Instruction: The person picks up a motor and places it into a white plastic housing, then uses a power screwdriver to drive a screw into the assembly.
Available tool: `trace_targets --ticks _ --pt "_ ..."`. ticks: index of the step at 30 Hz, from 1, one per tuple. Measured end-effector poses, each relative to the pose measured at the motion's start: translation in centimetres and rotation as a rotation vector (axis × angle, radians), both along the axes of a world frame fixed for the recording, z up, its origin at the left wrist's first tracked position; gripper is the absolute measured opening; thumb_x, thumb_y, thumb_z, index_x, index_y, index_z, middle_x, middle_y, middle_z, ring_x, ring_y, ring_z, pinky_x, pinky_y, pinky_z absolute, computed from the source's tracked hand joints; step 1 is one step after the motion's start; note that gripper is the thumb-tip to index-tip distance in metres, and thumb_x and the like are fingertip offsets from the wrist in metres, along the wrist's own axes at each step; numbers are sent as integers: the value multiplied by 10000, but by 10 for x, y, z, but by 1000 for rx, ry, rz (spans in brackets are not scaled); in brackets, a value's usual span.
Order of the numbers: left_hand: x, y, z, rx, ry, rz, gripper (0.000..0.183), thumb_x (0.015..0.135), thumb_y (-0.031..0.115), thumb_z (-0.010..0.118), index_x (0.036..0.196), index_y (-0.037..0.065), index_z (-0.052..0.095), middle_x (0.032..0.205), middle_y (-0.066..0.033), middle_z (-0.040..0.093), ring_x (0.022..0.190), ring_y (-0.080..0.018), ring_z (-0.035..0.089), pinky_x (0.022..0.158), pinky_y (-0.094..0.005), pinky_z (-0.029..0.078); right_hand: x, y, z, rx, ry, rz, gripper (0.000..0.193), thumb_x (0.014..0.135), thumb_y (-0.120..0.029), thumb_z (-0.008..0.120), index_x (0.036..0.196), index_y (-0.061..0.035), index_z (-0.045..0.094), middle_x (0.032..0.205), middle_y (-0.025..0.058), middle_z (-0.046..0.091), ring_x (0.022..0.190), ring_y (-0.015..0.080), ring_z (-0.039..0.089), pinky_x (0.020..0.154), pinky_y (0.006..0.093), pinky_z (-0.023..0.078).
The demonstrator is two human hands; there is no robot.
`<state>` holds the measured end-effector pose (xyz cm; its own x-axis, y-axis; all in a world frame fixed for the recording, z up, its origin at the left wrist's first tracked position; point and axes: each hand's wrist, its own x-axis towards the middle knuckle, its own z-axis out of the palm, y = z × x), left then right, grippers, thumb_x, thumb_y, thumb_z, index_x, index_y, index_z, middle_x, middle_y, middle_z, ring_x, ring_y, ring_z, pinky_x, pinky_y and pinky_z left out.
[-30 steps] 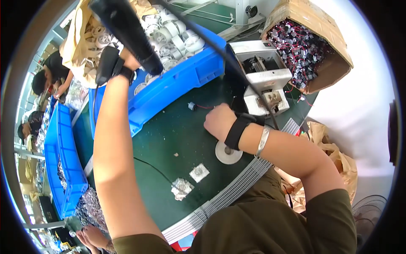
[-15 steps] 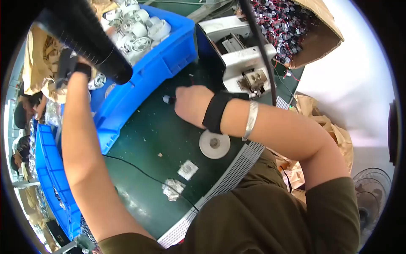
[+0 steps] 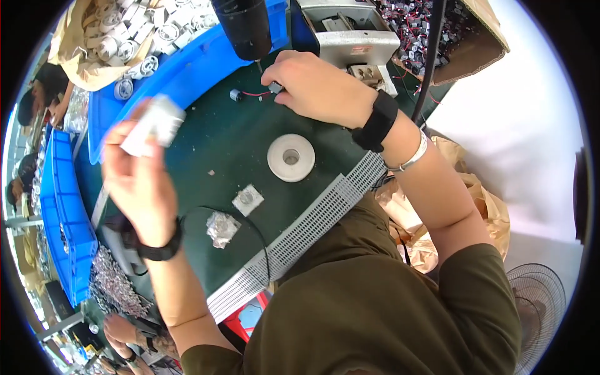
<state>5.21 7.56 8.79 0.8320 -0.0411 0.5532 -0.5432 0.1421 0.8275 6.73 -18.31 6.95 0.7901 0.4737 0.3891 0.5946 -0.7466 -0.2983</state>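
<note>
My left hand (image 3: 142,178) is raised over the left of the green table, its fingers closed around a white plastic part (image 3: 164,119) that is blurred by motion. Farther right, my right hand (image 3: 322,87) pinches a small dark wired part (image 3: 275,87), mostly covered by the fingers. A thin red wire leads from it to a small silvery cylindrical piece (image 3: 235,95) on the table. Nearer to me lies a white round disc (image 3: 302,158) with a hole in its middle.
A blue bin (image 3: 206,53) and a paper bag (image 3: 75,59) hold white plastic parts. A black hanging tool (image 3: 244,31) points down near my right hand. Behind stands a metal fixture (image 3: 356,45), beside a cardboard box (image 3: 478,56) of wired parts. Crumpled foil (image 3: 222,229) lies nearer.
My left hand has come back from the bin toward me with a white plastic part. My right hand has moved farther away and right, and the view has shifted.
</note>
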Motion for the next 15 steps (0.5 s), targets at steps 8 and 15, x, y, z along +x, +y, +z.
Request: trace_targets --ticks 8,15 --pt "-47 -80 -79 453 -115 -88 524 644 0 783 1091 17 510 1175 -190 547 1064 -280 567 889 -373 462 -53 -15 4 706 323 -98 221 801 -7 642 1017 14 601 871 60 630 743 98 617 665 216 486" --pt "-51 -75 -90 646 -150 -16 659 592 73 818 1163 11 495 1198 -189 520 1085 -347 535 912 -403 439 -73 -15 1 445 261 42 230 782 -7 656 1008 -20 617 823 47 590 719 109 607 609 229 478"
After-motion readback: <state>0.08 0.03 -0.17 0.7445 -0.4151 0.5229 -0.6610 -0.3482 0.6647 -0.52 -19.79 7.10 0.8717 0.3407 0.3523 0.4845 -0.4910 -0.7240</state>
